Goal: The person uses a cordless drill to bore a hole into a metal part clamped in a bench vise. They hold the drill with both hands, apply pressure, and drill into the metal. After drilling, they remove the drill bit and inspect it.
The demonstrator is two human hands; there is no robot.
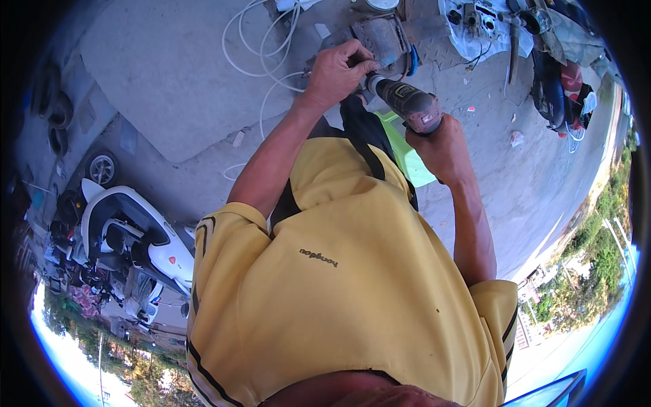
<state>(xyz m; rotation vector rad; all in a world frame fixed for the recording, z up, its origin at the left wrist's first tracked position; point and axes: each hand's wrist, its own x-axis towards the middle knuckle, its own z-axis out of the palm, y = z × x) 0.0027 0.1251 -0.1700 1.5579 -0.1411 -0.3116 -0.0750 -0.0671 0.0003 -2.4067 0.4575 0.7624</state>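
Past the white scooter [139, 227], a pale slab [163, 88] spreads from its slanting edge to the looped hose [262, 119]. The left hand [338, 73] bends its fingers at the tip of the drill [407, 100], whether gripping I cannot tell; the drill, beside a metal block [381, 41], is clasped by the right hand [442, 148], and broad pavement [529, 169] runs to the leafy verge [602, 247]

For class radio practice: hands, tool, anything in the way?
Right hand grips drill. Left hand pinched beside its tip, contents unclear. White hose looped nearby.
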